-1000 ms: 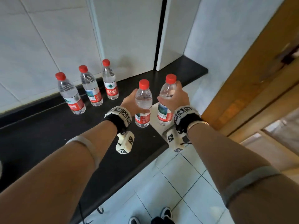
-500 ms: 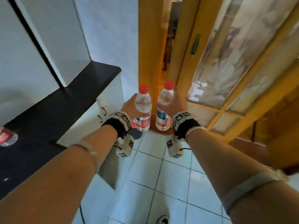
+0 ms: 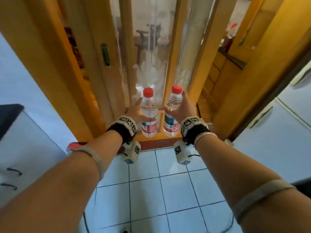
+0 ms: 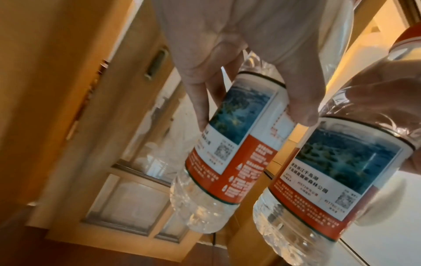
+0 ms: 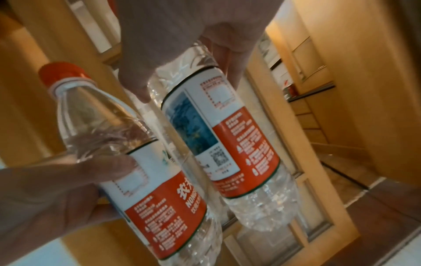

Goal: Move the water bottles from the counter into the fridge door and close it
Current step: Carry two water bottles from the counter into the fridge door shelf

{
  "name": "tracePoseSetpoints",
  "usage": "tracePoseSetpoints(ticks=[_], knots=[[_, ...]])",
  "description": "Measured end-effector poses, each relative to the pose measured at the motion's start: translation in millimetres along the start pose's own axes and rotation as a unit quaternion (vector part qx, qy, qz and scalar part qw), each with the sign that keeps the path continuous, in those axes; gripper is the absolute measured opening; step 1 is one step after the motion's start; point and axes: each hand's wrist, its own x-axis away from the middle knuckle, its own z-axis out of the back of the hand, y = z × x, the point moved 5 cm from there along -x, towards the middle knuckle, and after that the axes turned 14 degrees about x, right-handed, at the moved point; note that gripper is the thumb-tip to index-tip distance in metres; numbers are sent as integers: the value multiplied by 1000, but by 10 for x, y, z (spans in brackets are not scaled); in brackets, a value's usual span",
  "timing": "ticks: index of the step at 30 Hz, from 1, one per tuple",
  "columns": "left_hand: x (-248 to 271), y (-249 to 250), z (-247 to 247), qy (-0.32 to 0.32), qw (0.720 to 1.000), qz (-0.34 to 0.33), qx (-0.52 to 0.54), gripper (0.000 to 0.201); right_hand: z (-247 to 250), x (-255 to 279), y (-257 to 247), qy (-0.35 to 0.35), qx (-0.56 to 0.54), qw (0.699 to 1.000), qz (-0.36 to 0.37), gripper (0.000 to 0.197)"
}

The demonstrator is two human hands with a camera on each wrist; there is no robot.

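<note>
A strip of dark tabletop shows at the far left edge. The left hand holds the left bottle upright, fingers curled round its body above the label. Just beside it, apart, the right hand grips the right bottle the same way, thumb and fingers wrapped round it. Both bottles hang over the tiled floor before the wooden glass door. A white fridge stands at the right.
</note>
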Motion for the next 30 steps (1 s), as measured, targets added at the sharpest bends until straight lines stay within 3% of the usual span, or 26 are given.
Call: tracePoseSetpoints(ticks=[5,9,12,16,19,23,30], knots=[[-727,241,-752,-93,994,-42,-44,95,357,-334,740,33,13,995,-93,85],[-1352,433,-1312,-127,990,-47,-34,90,619,-695,1276,69,11,987,-147,75],[-1851,642,-1731,-181,980,-71,-35,94,829,-970,1628,115,12,977,-177,65],[-2411,946,-2252,-243,965,-84,-56,84,1125,-1288,2035,175,31,963,-205,60],[-2776,1133,-2649,-269,959,-94,-18,89,1333,-1465,2340,188,30,953,-235,65],[-3084,1387,-3162,-291,951,-103,-3,73,1618,-1613,2764,210,20,937,-279,65],[-3718,1680,-4248,-331,938,-100,9,72,2001,-2065,3749,253,-40,907,-334,61]])
